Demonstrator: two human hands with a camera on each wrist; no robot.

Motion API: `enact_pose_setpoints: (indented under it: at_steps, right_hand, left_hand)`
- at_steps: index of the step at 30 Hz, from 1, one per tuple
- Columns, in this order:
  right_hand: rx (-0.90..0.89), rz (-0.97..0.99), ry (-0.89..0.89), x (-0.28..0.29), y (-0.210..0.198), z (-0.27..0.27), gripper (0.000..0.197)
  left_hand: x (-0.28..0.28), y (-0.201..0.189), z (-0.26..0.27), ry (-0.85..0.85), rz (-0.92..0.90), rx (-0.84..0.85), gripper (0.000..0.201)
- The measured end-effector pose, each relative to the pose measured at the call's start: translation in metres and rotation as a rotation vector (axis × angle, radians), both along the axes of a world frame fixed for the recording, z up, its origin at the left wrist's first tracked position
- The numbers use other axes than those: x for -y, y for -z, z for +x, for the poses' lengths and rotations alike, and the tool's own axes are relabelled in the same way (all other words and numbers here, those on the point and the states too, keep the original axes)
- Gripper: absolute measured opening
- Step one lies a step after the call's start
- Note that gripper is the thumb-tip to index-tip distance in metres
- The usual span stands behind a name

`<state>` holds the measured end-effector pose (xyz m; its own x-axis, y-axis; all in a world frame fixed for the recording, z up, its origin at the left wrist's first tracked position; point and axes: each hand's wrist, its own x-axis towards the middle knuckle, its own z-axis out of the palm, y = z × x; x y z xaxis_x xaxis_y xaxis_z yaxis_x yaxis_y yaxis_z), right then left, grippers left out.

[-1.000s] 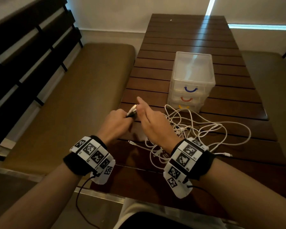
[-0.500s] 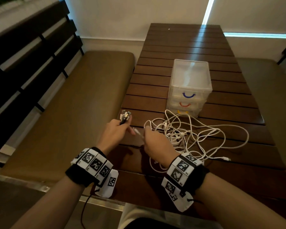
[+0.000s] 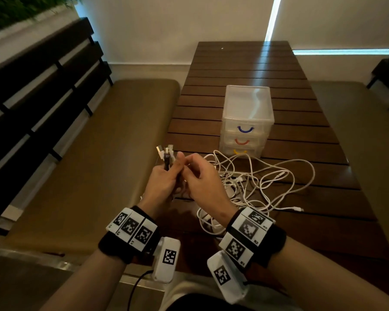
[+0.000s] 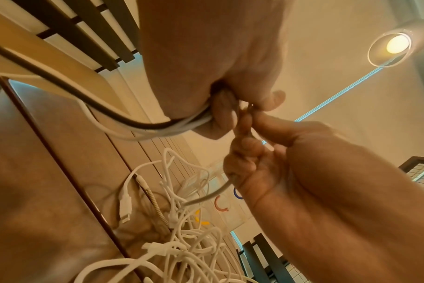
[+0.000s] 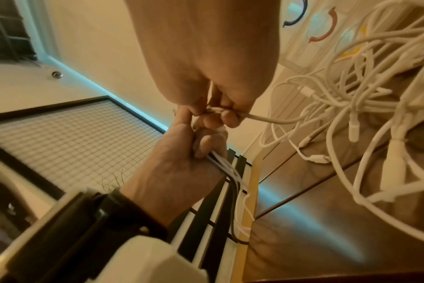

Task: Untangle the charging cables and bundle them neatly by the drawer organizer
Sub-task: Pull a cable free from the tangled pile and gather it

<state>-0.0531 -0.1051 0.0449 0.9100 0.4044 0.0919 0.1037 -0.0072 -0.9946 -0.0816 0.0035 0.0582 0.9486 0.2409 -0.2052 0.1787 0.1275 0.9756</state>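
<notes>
Left hand (image 3: 161,178) fisted round upright bunch of white and black cable plug ends (image 3: 165,154) at near table edge. Right hand (image 3: 200,176) pinching one more white cable (image 5: 274,119) against it. Risk: pull tightens white cable tangle (image 3: 256,182) just beyond; gathered plugs may slip. Clear plastic three-drawer organizer (image 3: 247,117) just behind tangle.

From my remote station I log a dark slatted wooden desk (image 3: 245,63) running away from the camera toward a pale wall (image 3: 166,23). An olive cushioned bench seat (image 3: 94,149) lies along its left side, backed by dark horizontal slats (image 3: 38,86), with greenery (image 3: 20,10) above. A second cushion (image 3: 357,120) sits right. The left wrist view shows a lit ceiling lamp (image 4: 397,44).
</notes>
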Motion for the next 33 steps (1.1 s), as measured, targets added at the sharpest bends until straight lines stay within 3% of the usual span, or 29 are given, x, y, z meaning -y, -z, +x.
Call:
enact_pose_setpoints:
  at_steps: [4, 8, 12, 16, 22, 28, 33]
  right_hand:
    - [0.055, -0.044, -0.036, 0.004, 0.001, 0.001, 0.016]
    - [0.032, -0.085, -0.061, 0.004, 0.005, 0.003, 0.009]
    - [0.028, -0.183, -0.039, 0.011, 0.004, 0.008, 0.014]
    - [0.129, -0.319, -0.153, 0.023, 0.008, 0.013, 0.031]
    - [0.289, -0.505, -0.229, 0.048, 0.018, 0.023, 0.048]
    - [0.529, -0.728, -0.305, 0.069, 0.013, 0.041, 0.043]
    - [0.569, -0.906, -0.193, 0.088, 0.008, 0.068, 0.049]
  left_hand:
    - [0.004, -0.004, 0.0, -0.023, -0.036, -0.054, 0.052]
    - [0.009, 0.0, 0.005, -0.108, 0.086, -0.073, 0.06]
    - [0.016, 0.002, 0.008, -0.152, 0.058, 0.023, 0.056]
    - [0.018, 0.001, 0.01, -0.187, 0.035, 0.107, 0.063]
    - [0.009, -0.011, 0.012, -0.103, -0.102, 0.25, 0.058]
    - [0.019, -0.02, 0.016, -0.006, 0.139, 0.279, 0.06]
    - [0.019, -0.021, 0.035, 0.112, 0.531, 0.251, 0.053]
